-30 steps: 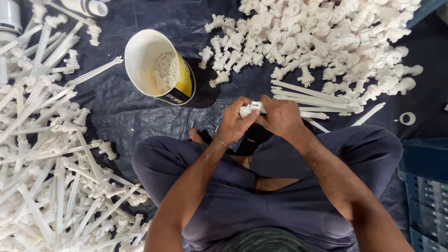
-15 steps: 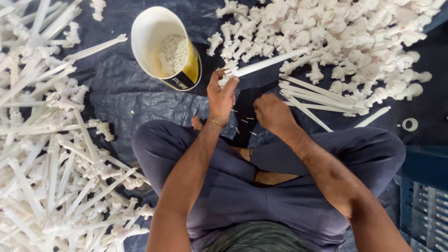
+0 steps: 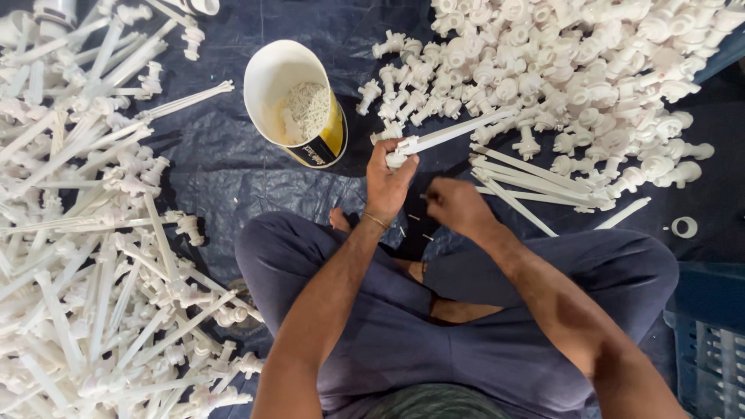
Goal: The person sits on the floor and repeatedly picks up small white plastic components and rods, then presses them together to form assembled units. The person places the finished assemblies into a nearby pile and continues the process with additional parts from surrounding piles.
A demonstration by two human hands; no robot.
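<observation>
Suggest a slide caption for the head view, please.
Seated cross-legged, left hand grips a white plastic rod; right hand hovers beside it.

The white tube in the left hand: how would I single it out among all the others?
Start at the tilted white tub on the dark tarp, then go right to the left hand. The white tube slants up-right from its fingers. It alone is gripped and lifted; similar tubes lie flat nearby.

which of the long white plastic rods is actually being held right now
The white rod gripped at its lower end by the left hand, angling up to the right. The other loose rods lie flat on the dark sheet, untouched.
</observation>
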